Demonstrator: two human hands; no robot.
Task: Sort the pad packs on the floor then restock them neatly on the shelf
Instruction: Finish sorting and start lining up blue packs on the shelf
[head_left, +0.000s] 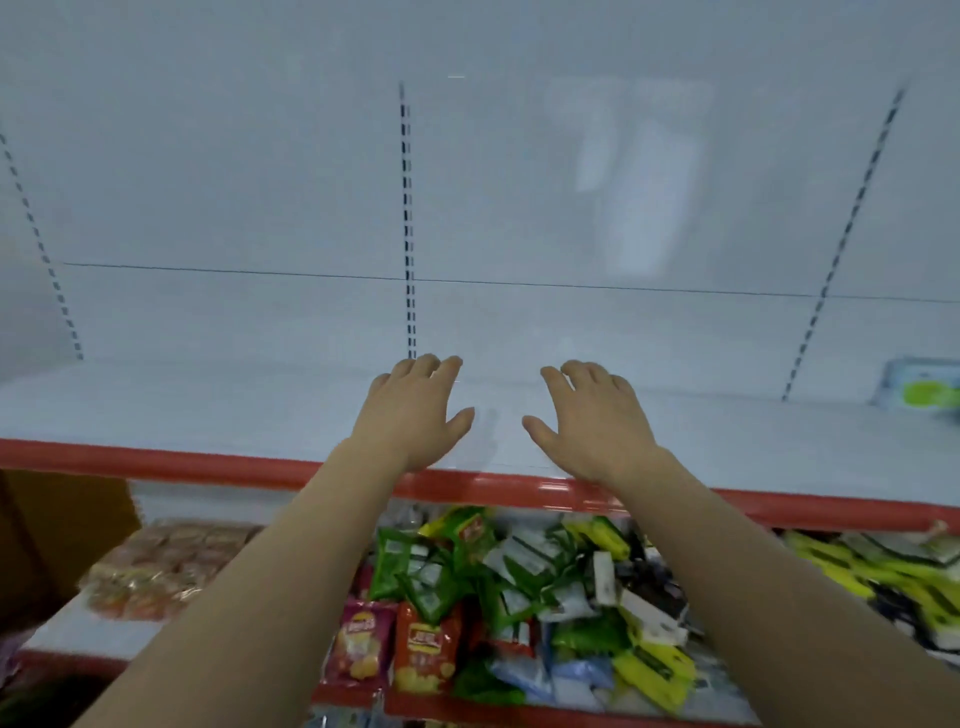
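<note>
Both my arms reach over a white shelf with a red front edge. My left hand and my right hand lie side by side above its bare surface, palms down, fingers straight and spread, holding nothing. One pad pack, light blue with a green patch, stands at the far right of this shelf, well away from my right hand. The floor is out of view.
The lower shelf holds a jumble of green, yellow and white packets, two chip bags in front and wrapped orange snacks at left. A white back panel with slotted uprights rises behind. A brown box stands at left.
</note>
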